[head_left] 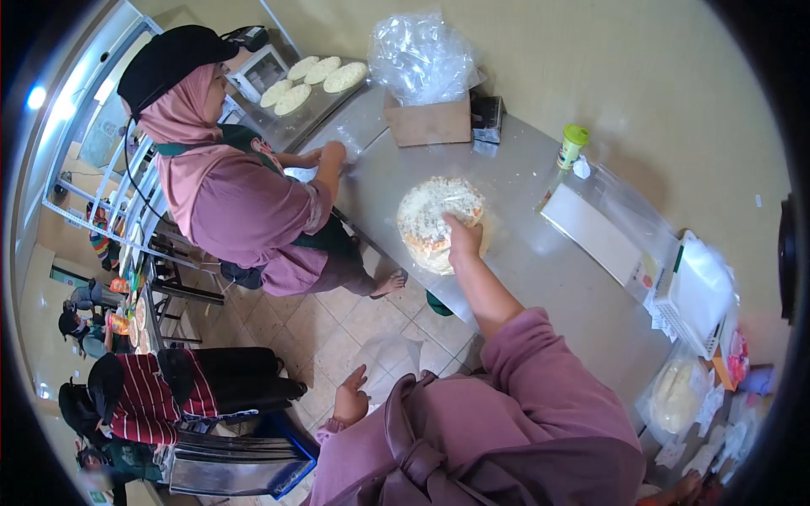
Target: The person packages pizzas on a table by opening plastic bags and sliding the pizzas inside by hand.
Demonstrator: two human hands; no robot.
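A round, cheese-topped pizza lies on the steel table, with shiny clear plastic about its near side. My right hand grips its near right edge, a digit pressed on the topping and the other fingers mostly hidden. Lower down, in front of my body and off the table, my left hand is closed on a thin clear plastic bag that hangs over the floor.
A co-worker stands at the table's left, hands on clear plastic. Behind are a cardboard box of plastic bags, several pale rounds and a green-lidded container. A white basket stands at the right.
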